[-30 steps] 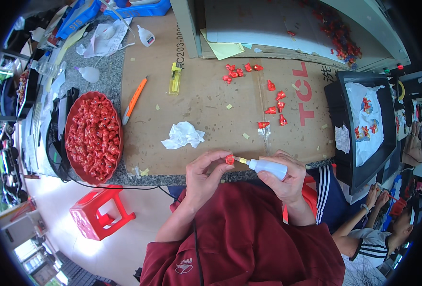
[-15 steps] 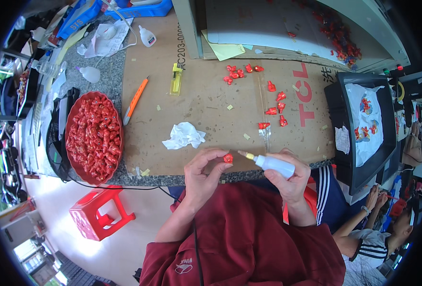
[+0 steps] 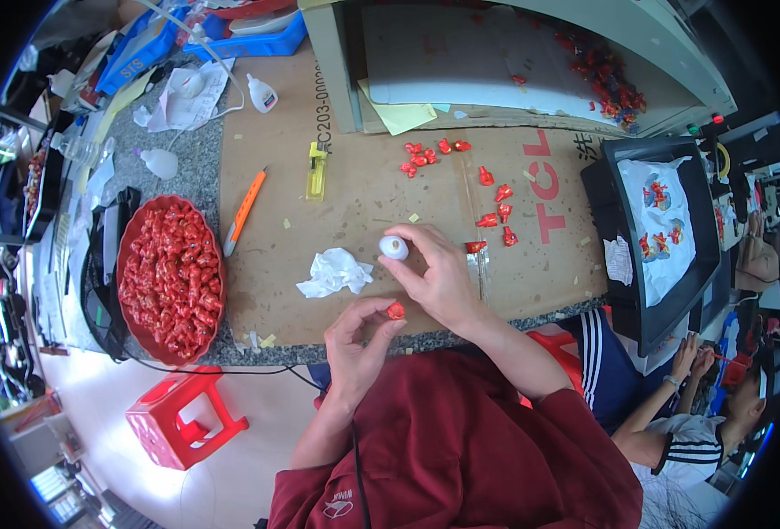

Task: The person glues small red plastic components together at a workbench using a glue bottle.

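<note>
The person's left hand (image 3: 357,344) was pinched closed at the near edge of the bench, its thumb and fingertips gripping a small glossy red piece (image 3: 396,310) just in front of the maroon sweatshirt (image 3: 447,432). Ahead of it and a little to the right, the right hand (image 3: 438,278) was closed around a small white plastic squeeze bottle (image 3: 394,248), which I saw nearly end on, its yellowish tip facing up; I couldn't tell whether the bottle touched the brown cardboard sheet (image 3: 354,198) below. Just left of the bottle lay a crumpled white tissue (image 3: 337,272). Farther left stood an oval red bowl with a scalloped rim (image 3: 176,360), heaped with similar red pieces (image 3: 174,273), and between bowl and tissue an orange plastic cutter knife (image 3: 246,212) lay slantwise, near a yellow see-through plastic object (image 3: 317,176). Beyond the right hand, more loose red pieces (image 3: 503,191) were scattered across the cardboard, and at the far right sat a black plastic tray (image 3: 603,212) lined with white paper (image 3: 672,264)
</note>
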The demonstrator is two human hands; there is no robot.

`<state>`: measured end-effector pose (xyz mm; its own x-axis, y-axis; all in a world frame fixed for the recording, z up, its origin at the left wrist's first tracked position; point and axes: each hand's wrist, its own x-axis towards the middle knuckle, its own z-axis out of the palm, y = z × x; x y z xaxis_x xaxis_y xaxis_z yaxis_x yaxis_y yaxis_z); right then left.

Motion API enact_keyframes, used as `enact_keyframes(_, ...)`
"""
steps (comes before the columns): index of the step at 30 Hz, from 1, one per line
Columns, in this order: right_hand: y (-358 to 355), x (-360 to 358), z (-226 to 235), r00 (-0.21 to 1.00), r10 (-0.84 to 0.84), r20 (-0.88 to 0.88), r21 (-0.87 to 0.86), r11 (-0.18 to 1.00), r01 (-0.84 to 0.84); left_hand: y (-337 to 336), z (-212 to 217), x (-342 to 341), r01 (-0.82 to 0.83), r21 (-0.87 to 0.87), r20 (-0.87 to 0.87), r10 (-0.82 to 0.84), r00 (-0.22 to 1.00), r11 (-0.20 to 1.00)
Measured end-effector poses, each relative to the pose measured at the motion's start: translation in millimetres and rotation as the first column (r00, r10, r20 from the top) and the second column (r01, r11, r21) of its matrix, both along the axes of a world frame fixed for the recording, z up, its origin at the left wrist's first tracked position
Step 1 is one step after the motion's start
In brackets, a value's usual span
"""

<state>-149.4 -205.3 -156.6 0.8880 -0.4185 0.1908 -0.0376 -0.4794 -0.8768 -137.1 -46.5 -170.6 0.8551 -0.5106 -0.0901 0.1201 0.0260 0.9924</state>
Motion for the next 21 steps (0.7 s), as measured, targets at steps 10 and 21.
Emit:
enact_keyframes(10, -69, 48, 11, 0.99, -0.053, -0.132, -0.383, 0.924, -0.001, 1, 0, 0, -0.005, -0.067, -0.038, 0.002, 0.999, 0.998)
enact_keyframes(21, -33, -39, 53, 0.962, 0.243, -0.128, -0.087, 0.963, -0.255, 1, 8, -3, 0.046, 0.068, 0.049, -0.049, 0.998, 0.997)
